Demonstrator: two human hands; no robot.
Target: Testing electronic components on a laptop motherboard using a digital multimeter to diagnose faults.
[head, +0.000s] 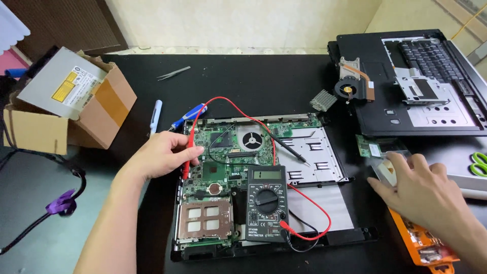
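An opened laptop base (324,223) lies in front of me with its green motherboard (218,157) bare. A black digital multimeter (266,203) rests on it, red and black leads plugged in. My left hand (160,155) holds the red probe (188,152) upright, its tip down on the board's left edge. The black probe (289,149) lies loose across the board and the metal plate. My right hand (423,190) is off to the right, fingers on a small clear plastic case (386,168) near an orange screwdriver-bit holder (423,243).
A cardboard box (101,109) holding an optical drive stands at the left. Tweezers (173,73), a white pen (155,115) and a blue screwdriver (188,115) lie behind the board. A laptop top cover with keyboard (426,81), a fan with heatsink (350,86) and green-handled scissors (479,163) sit at the right.
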